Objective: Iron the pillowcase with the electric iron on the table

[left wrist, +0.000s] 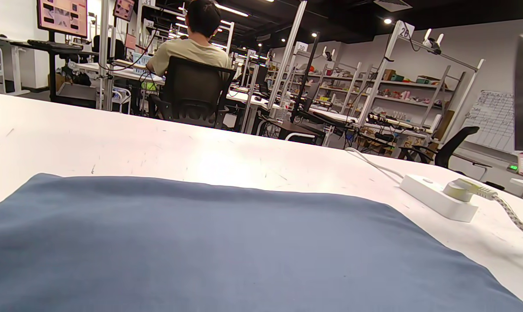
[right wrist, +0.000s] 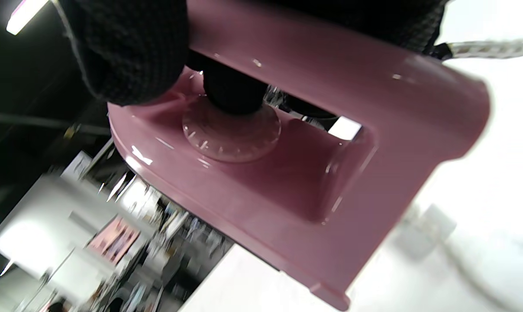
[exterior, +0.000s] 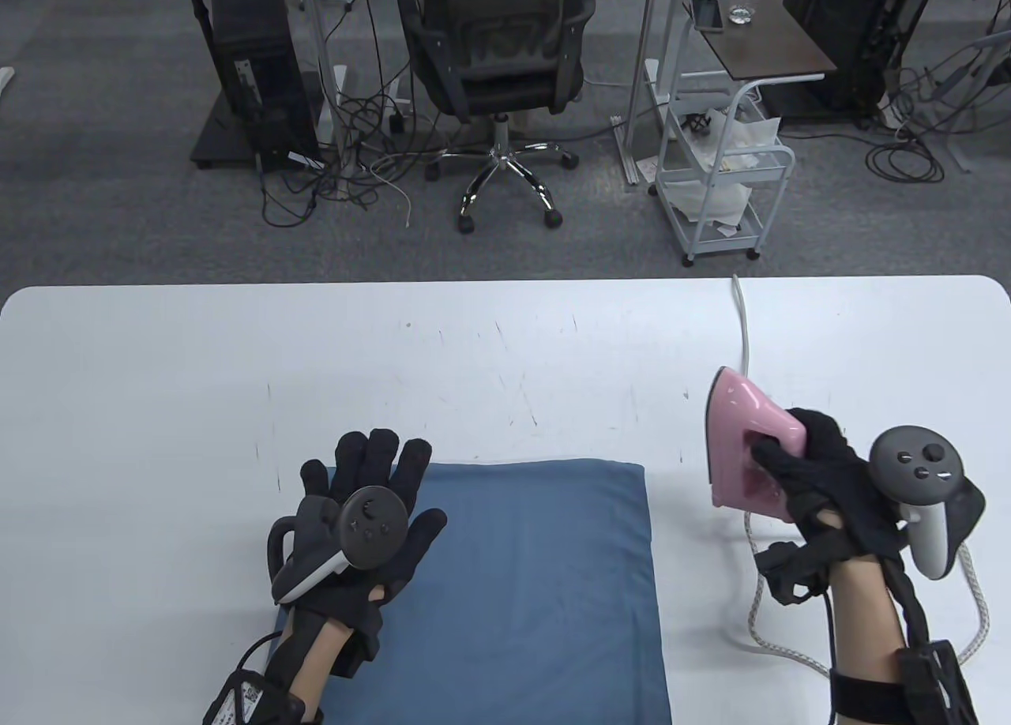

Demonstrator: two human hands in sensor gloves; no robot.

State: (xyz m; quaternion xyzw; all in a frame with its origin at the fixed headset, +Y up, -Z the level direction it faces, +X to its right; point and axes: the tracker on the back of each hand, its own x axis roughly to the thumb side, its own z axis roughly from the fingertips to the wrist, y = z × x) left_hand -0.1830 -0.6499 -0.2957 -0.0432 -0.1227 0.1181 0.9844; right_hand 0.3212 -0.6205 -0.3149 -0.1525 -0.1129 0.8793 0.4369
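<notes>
My right hand is wrapped around the handle of the pink iron, gripping it firmly, to the right of the pillowcase and apart from it. My left hand lies with fingers straight and spread over the left edge of the blue pillowcase, which lies flat on the white table. The iron's cord loops near my right wrist, and its plug sits in a white power strip.

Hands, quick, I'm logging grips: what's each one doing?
Left hand: open, flat on the pillowcase.
Right hand: gripping the pink iron.
</notes>
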